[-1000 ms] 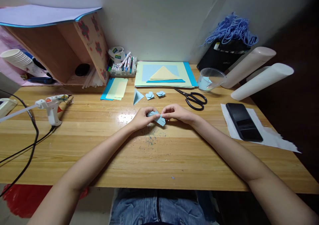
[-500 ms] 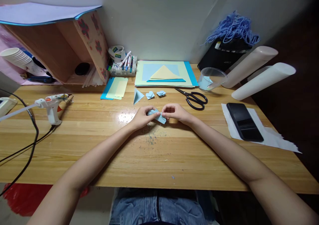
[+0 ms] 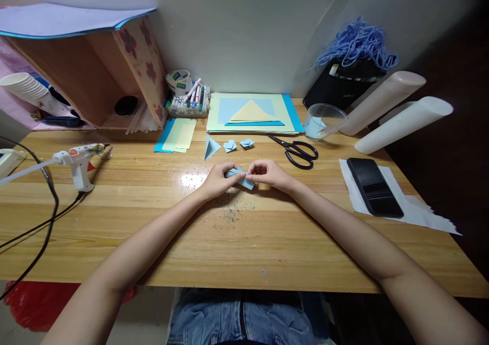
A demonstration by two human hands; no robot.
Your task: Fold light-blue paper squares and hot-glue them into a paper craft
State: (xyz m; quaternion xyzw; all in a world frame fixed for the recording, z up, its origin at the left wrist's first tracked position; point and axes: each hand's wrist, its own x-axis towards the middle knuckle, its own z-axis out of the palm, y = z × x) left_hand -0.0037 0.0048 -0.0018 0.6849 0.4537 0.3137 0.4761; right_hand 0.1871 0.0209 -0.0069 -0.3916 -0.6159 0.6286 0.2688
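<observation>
A piece of folded light blue paper (image 3: 245, 183) is held low over the wooden table, between my two hands. My left hand (image 3: 220, 182) grips its left part, thumb on top and fingers behind. At the paper's right end, the thumb and forefinger of my right hand (image 3: 267, 174) pinch its upper edge; the exact fold under the fingertips is hidden. Just beyond my hands lie two folded paper hearts (image 3: 229, 146) and a light blue paper triangle (image 3: 211, 148). Black-handled scissors (image 3: 300, 154) rest to the right of the hearts.
A white glue gun (image 3: 79, 166) with a black cord stands on the left. Stacked paper sheets (image 3: 214, 123), markers (image 3: 190, 101) and a clear plastic cup (image 3: 336, 118) line the back. A phone (image 3: 374, 187) lies on white paper at right, near white rolls (image 3: 405, 123).
Almost nothing differs. Both hands keep their hold on the folded paper, with only a very slight shift of the fingers.
</observation>
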